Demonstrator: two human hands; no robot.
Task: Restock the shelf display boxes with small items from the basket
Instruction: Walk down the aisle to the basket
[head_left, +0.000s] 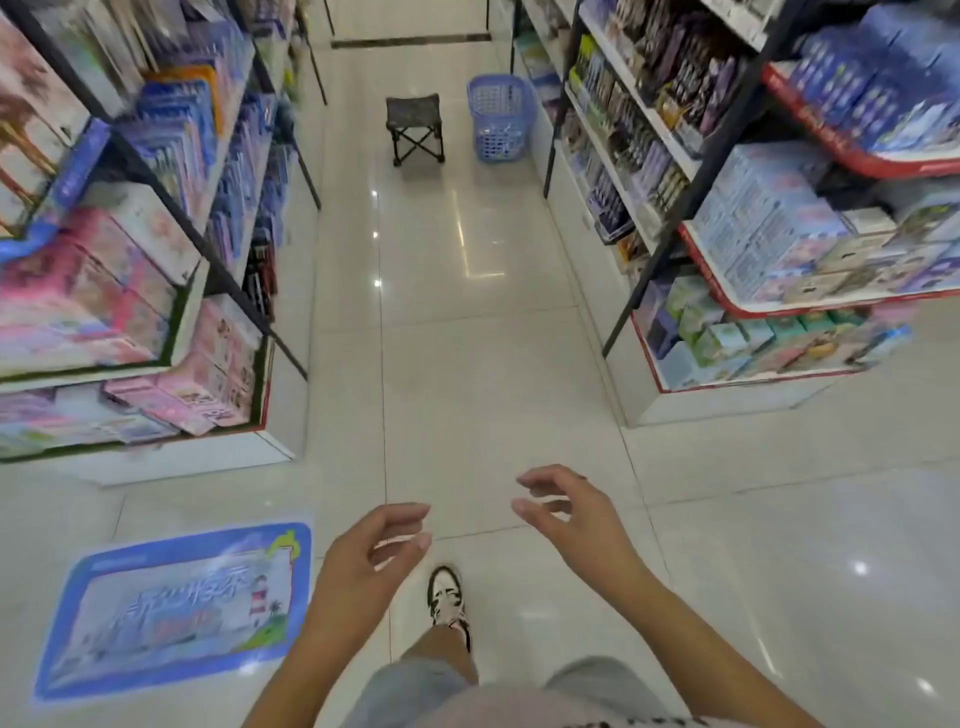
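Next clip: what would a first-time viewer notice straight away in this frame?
Two empty hands, left hand and right hand, reach forward low in the frame with loosely curled fingers. Far down the aisle a blue basket stands right of a small folding stool. A blue floor sticker lies lower left.

floor sticker (176, 608) lettering blurred, shelf boxes (769, 244) print unreadable

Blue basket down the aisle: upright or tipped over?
Upright: the basket stands on the floor beside the stool, rim on top.
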